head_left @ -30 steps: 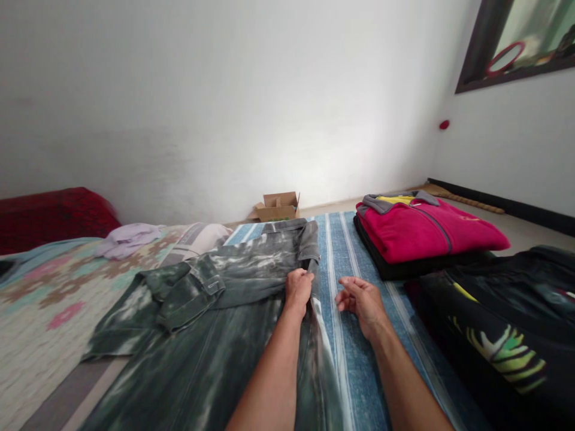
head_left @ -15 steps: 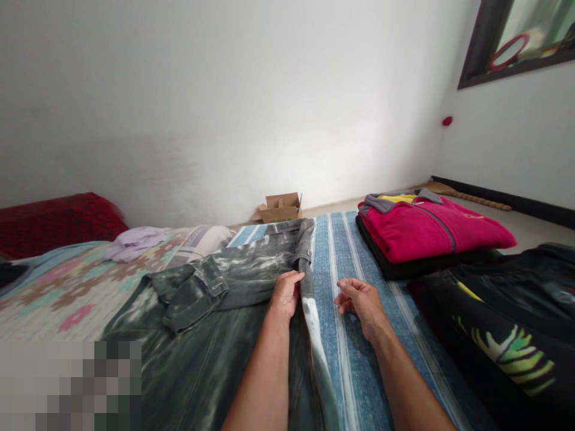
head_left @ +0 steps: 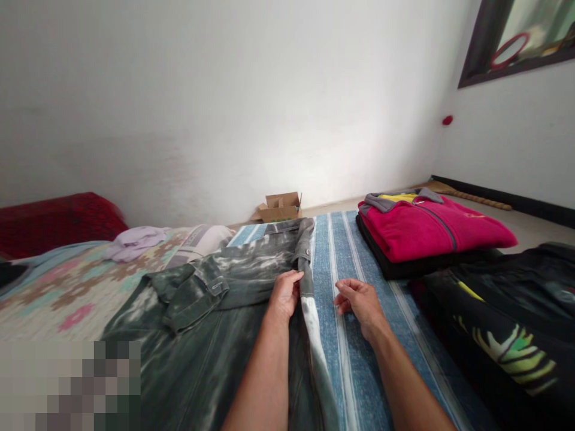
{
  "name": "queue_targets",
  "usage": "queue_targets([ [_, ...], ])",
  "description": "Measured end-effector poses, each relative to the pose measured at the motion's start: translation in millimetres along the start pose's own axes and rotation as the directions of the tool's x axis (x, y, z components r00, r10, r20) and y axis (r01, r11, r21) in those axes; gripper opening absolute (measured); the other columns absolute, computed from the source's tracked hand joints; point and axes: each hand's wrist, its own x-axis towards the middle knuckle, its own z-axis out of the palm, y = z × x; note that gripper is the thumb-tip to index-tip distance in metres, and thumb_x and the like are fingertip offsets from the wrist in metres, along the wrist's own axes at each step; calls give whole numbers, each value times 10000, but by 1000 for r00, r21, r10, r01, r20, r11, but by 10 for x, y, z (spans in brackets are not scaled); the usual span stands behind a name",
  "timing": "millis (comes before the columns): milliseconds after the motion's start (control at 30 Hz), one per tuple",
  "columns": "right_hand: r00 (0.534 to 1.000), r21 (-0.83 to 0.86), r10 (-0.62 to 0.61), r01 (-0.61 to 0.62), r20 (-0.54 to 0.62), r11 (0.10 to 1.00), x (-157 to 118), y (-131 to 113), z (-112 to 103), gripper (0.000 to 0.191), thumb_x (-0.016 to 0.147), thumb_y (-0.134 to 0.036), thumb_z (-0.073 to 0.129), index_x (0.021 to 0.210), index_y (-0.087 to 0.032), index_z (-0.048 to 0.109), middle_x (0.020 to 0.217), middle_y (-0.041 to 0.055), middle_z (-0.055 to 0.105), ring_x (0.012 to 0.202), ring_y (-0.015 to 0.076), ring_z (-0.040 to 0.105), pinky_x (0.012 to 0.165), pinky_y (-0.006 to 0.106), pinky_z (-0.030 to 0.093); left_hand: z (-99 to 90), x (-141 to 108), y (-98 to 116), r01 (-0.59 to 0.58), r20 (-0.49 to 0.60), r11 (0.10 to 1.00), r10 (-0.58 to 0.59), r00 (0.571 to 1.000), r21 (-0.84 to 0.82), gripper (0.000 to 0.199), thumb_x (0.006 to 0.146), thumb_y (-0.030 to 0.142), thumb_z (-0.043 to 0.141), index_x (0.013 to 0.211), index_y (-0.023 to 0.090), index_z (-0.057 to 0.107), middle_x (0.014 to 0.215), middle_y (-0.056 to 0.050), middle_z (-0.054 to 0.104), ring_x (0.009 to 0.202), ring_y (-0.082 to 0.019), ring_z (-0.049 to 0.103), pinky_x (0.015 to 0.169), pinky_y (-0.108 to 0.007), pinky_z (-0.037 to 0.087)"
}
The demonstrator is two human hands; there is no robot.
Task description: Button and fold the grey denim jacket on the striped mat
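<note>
A dark grey, tie-dyed denim jacket (head_left: 202,353) lies spread out in front of me, one cuffed sleeve folded across it. Along its right side, my left hand (head_left: 286,293) pinches the front edge, where a paler inner side shows below the fingers. My right hand (head_left: 359,302) hovers just right of that edge, above the blue striped bedding (head_left: 335,257). Its fingers are loosely bent and apart, with nothing in them, and it does not touch the jacket.
To the right sit a folded pink fleece jacket (head_left: 431,227) on dark cloth and black printed clothing (head_left: 498,317). A cardboard box (head_left: 279,208) stands by the wall. At left are a flowered cover (head_left: 67,287), a lilac cloth (head_left: 135,242) and a dark red bundle (head_left: 58,221).
Almost nothing differs. My right hand has shifted very slightly left, while my left hand keeps its pinch on the jacket edge.
</note>
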Motion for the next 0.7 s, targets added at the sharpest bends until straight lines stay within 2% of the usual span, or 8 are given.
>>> queue_targets([
  [700,1000,-30,-20,20,9,999,10,58,-2,318,621,-460,691,667,-159,597,484,7,605,341,103,494,384,208,359,61,-52,-5,-31,10,999,31,999,29,195,477,148,706,518,157,516,490,26,573,465,-128,551,540,-256,433],
])
